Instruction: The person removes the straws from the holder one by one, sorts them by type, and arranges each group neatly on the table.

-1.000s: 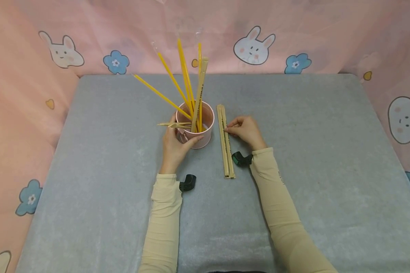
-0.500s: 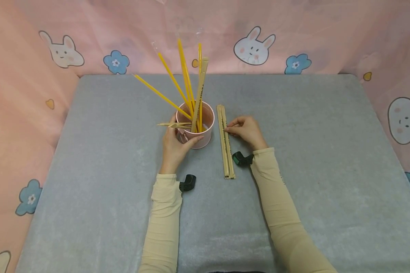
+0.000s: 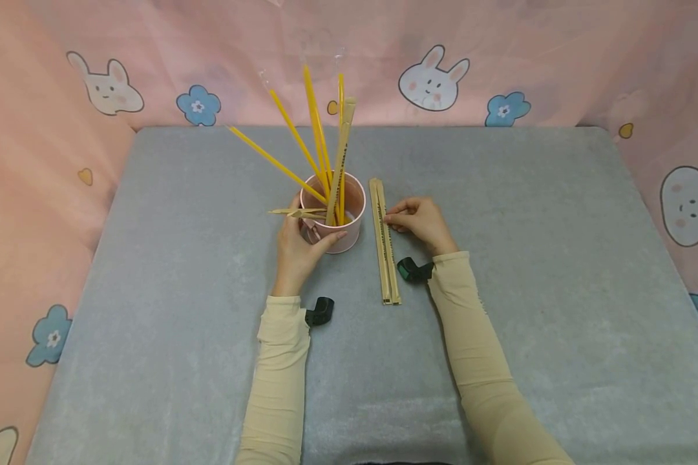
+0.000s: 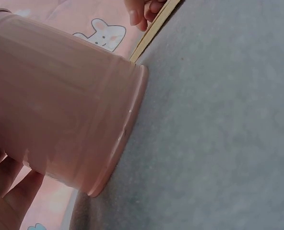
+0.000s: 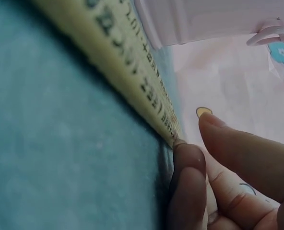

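My left hand (image 3: 295, 258) holds a pink bucket (image 3: 351, 237), thumb across its front and fingers round the left side. Several yellow sticks (image 3: 296, 137) in clear wrappers lean out of it, along with an upright tan paper-wrapped stick (image 3: 340, 155). Pointed tan ends (image 3: 293, 211) jut over its left rim. To the right, two slim tan paper packets (image 3: 382, 258) with dark print lie side by side. My right hand (image 3: 421, 225) touches their right edge; in the right wrist view one fingertip (image 5: 187, 155) meets the printed packet (image 5: 118, 62), while another finger stands apart from it.
A grey tabletop (image 3: 529, 290) stretches around both hands. Behind it and at the sides hangs a pink curtain (image 3: 355, 26) with rabbits and blue flowers. Black wrist cameras (image 3: 321, 311) sit on both sleeves.
My right hand and wrist have shifted very slightly to the right. The left hand, bucket and packets stay in place.
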Demonstrator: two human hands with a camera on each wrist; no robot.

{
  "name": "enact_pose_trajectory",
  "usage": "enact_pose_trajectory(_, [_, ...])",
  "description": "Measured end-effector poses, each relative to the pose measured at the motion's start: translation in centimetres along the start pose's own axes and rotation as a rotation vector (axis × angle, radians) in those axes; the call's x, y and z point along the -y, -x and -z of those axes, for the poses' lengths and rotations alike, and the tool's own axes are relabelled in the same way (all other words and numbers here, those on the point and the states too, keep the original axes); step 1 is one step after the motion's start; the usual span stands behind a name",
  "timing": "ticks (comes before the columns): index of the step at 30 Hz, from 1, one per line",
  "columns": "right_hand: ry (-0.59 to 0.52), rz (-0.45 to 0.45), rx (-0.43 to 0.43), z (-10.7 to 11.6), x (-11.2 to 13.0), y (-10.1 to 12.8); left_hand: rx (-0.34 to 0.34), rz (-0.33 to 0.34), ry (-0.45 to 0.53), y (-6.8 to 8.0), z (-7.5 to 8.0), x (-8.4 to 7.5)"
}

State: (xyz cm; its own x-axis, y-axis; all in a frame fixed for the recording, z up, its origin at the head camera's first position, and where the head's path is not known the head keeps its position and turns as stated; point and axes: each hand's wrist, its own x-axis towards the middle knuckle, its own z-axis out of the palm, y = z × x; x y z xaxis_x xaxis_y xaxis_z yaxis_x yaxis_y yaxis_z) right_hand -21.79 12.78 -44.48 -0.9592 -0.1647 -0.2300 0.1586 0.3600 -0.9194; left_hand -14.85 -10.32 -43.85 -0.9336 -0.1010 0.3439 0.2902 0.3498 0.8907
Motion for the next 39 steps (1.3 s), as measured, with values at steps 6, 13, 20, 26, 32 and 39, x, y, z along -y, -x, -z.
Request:
enact_pose_trajectory(6, [-0.081,-0.002,0.008,0.0,0.1,0.0,-0.008,-0.014,-0.008,0.0,-0.1,0.1])
enact_pose_trajectory(13, [-0.112,0.028,-0.016,0.0,0.1,0.1,-0.016,-0.034,-0.006,0.1,-0.1,0.2])
enact_pose_trajectory(20, [-0.143,0.040,-0.023,0.0,0.3,0.2,-0.011,-0.047,0.005,0.1,-0.1,0.2])
enact_pose_trajectory(26, [-0.209,0.057,-0.051,-0.1,0.3,0.2,-0.012,-0.048,0.006,0.0,-0.1,0.2])
enact_pose_trajectory(32, [-0.296,0.093,-0.079,0.0,0.9,0.6,-0.012,-0.047,0.011,-0.1,-0.1,0.2])
enact_pose_trajectory(39, [-0.315,0.161,-0.067,0.0,2.2,1.2,-0.012,-0.042,0.000,0.0,0.1,0.2])
